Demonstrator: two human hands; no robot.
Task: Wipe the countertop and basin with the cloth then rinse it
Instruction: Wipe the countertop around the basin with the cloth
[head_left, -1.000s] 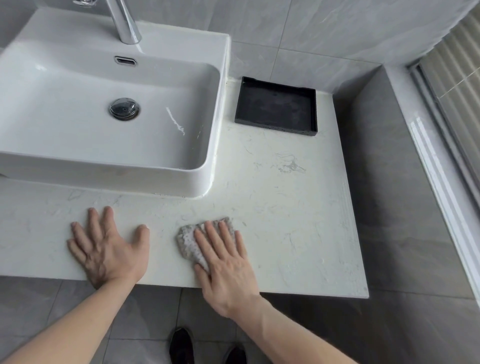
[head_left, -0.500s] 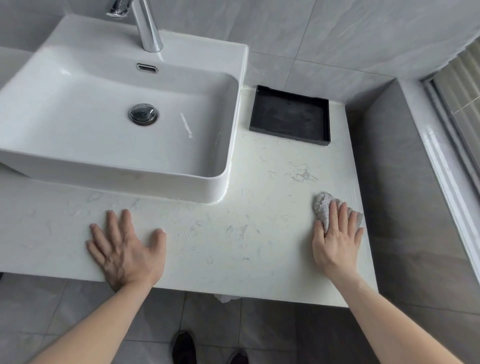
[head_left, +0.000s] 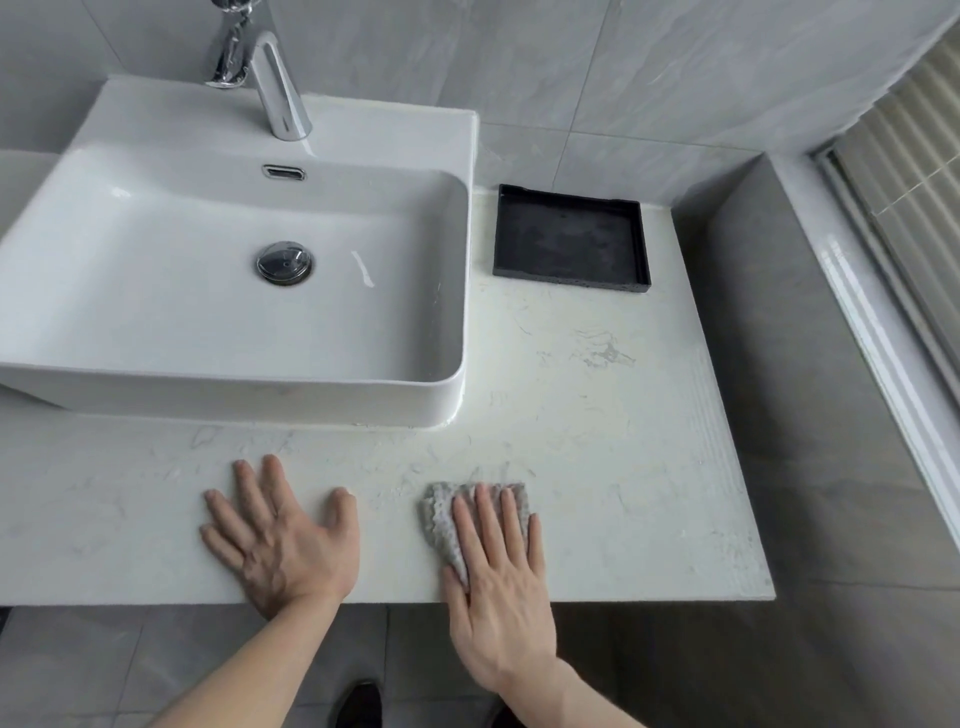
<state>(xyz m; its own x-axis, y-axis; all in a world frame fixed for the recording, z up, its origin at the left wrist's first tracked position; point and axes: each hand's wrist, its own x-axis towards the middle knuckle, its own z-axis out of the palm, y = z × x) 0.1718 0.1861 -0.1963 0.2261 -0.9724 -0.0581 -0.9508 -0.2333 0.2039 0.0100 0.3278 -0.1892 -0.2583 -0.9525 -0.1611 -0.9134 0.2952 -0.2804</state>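
Note:
A grey textured cloth (head_left: 441, 519) lies flat on the white marble countertop (head_left: 597, 441), near its front edge. My right hand (head_left: 498, 587) presses on the cloth with straight fingers and covers most of it. To its left, my left hand (head_left: 283, 540) rests flat on the countertop with fingers spread. The white rectangular basin (head_left: 457, 234) stands on the counter behind my left hand, with a chrome drain plug (head_left: 284, 262) in its floor and a chrome tap (head_left: 278, 88) at the back.
A shallow black tray (head_left: 571, 241) sits at the back of the counter, right of the basin, against the grey tiled wall. The counter ends at a grey wall on the right, beside a window frame (head_left: 883, 322). Dark shoes (head_left: 358, 704) show on the floor below.
My right hand slid the cloth from the middle front to the counter's right edge, then back left to the middle front. My left hand stayed flat in place.

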